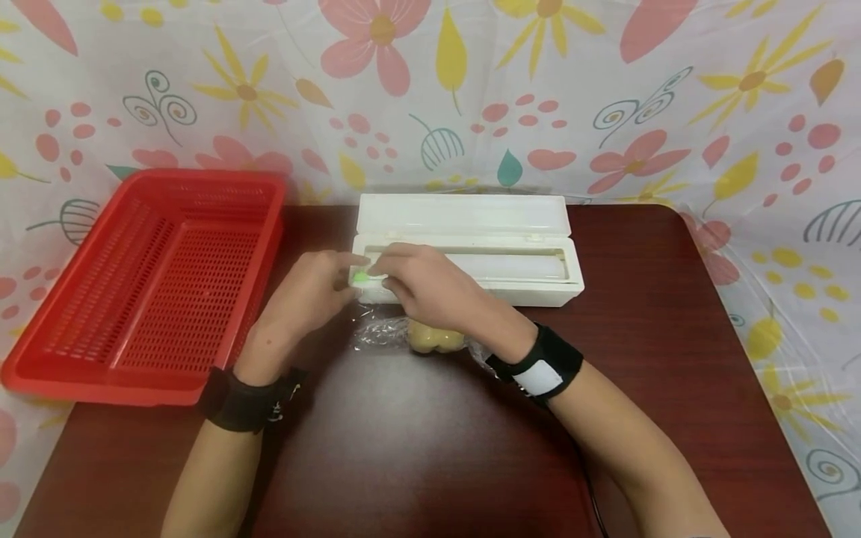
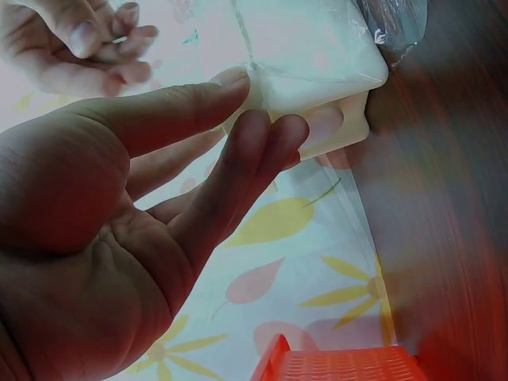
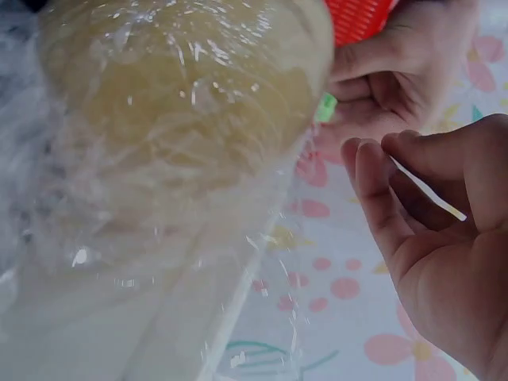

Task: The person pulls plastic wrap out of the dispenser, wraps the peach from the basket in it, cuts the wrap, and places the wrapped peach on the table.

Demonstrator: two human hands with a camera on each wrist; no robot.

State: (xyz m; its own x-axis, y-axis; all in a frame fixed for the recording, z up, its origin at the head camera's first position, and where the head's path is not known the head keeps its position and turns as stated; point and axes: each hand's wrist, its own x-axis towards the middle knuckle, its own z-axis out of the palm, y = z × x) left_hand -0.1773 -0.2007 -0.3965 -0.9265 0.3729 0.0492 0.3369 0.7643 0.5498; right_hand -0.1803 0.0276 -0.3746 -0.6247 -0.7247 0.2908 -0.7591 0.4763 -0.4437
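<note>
A white cling film dispenser box point(image 1: 471, 291) lies with its lid raised and a roll of film point(image 1: 511, 267) inside. My left hand point(image 1: 306, 295) grips its left end by the corner, beside a bright green slider point(image 1: 361, 277). My right hand point(image 1: 430, 288) reaches over the box from the right, close to that slider. In the right wrist view, the right thumb and fingertips point(image 3: 369, 159) come together with nothing visible between them. A pale yellow, lobed item point(image 1: 433, 338) in clear film sits before the box, partly hidden under the right forearm.
A red perforated basket point(image 1: 195, 291) stands on the left of the dark wooden table point(image 1: 403, 448). Loose clear film point(image 1: 380, 334) spreads left of the yellow item. A flowered cloth point(image 1: 464, 97) hangs behind the table. A black cable point(image 1: 595, 501) trails from the right wristband.
</note>
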